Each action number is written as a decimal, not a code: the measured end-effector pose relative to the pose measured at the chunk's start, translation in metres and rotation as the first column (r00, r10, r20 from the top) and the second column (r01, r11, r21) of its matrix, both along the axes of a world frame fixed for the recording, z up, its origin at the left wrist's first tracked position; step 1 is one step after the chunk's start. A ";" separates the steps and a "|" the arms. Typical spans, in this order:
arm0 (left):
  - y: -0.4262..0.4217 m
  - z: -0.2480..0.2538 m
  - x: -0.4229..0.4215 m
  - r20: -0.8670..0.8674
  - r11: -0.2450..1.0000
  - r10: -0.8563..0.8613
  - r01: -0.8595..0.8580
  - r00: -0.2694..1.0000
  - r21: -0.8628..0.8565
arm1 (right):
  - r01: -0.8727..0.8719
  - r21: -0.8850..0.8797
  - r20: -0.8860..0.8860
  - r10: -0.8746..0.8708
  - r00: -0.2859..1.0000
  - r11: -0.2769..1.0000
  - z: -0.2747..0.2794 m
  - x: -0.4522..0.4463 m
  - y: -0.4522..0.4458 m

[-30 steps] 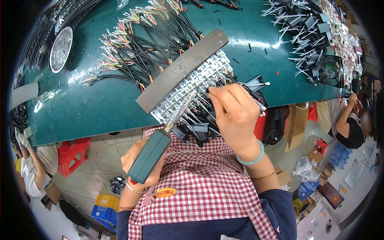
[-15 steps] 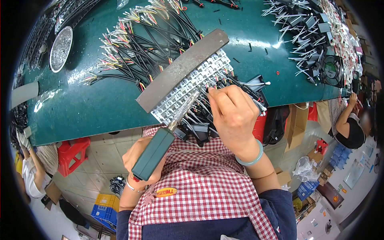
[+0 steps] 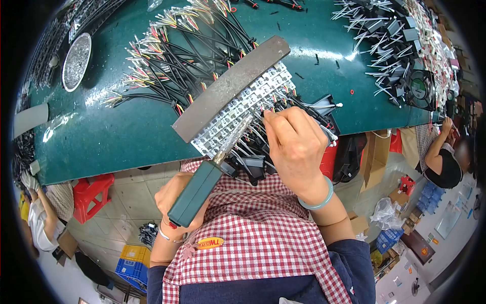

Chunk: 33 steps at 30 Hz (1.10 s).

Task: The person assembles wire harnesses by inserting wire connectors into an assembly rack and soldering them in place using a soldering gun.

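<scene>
Dozens of black cables [image 3: 190,63] with colourful ends fan across the counter [image 3: 106,147], to the right of a white-rimmed oval dish [image 3: 76,62]. Nearer me, my left hand [image 3: 171,195] is wrapped round the green handle [image 3: 195,193] of a tool, that grip closed firmly on it, and its metal shaft [image 3: 233,139] slants up over the near part of a white panel [image 3: 277,77]. A dark bar [image 3: 230,88] lies across the panel's far side, beside rows of small dark parts. Leads gather thickly along the panel's near side, where black housings [image 3: 256,163] sit at the counter's edge; I see none on the rows just beside the bar, so I judge the panel partly wired, though I cannot tell how many joints are finished or whether those rows need any. Just beyond the shaft's tip, my right hand [image 3: 296,144] keeps thumb and forefinger pinched nearly together on what looks like a small dark lead [image 3: 262,114] over the panel. Farther right, a heap of black units [image 3: 390,55] with white leads lies on the counter; whether those are finished, I can't tell.
</scene>
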State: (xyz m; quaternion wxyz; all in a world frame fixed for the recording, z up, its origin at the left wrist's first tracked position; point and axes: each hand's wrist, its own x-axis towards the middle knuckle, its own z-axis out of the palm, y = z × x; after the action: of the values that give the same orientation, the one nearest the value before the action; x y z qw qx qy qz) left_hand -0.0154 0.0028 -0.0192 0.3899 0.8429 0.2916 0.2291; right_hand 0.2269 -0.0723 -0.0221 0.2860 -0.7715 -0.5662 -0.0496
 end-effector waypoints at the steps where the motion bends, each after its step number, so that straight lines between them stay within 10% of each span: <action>1: 0.001 -0.002 -0.001 0.011 1.000 -0.004 0.004 1.000 0.005 | 0.000 0.002 0.003 0.000 1.000 1.000 0.000 0.000 0.000; 10: -0.010 0.006 -0.035 -0.184 0.972 0.237 -0.233 0.954 0.042 | 0.000 0.008 -0.003 0.000 1.000 1.000 0.000 0.000 0.000; 14: -0.005 0.006 -0.038 0.210 0.811 0.567 -0.496 0.797 -0.309 | -0.002 -0.023 -0.008 0.001 1.000 1.000 0.002 0.000 0.000; 17: 0.043 -0.022 -0.075 0.529 0.784 0.562 -0.614 0.636 -0.095 | 0.001 -0.037 -0.026 -0.002 1.000 0.999 0.004 -0.001 0.001; 18: 0.057 -0.014 -0.073 0.536 0.715 0.548 -0.692 0.643 0.100 | 0.000 -0.047 -0.029 -0.001 1.000 0.999 0.006 -0.001 0.001; 26: 0.099 0.014 -0.014 0.409 0.623 0.764 -0.736 0.499 -0.266 | -0.207 -0.045 -0.090 0.202 0.975 0.977 0.034 0.046 0.014; 33: 0.068 0.010 0.002 0.254 0.667 0.743 -0.661 0.619 -0.343 | 0.097 -0.004 0.161 -0.095 0.982 0.995 -0.001 0.174 0.140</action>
State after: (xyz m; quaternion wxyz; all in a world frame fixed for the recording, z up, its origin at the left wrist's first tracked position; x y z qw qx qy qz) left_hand -0.0136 0.0711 -0.0087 0.4049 0.5522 0.5426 0.4865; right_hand 0.4006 0.0675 -0.0226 0.2321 -0.7930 -0.5499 -0.1217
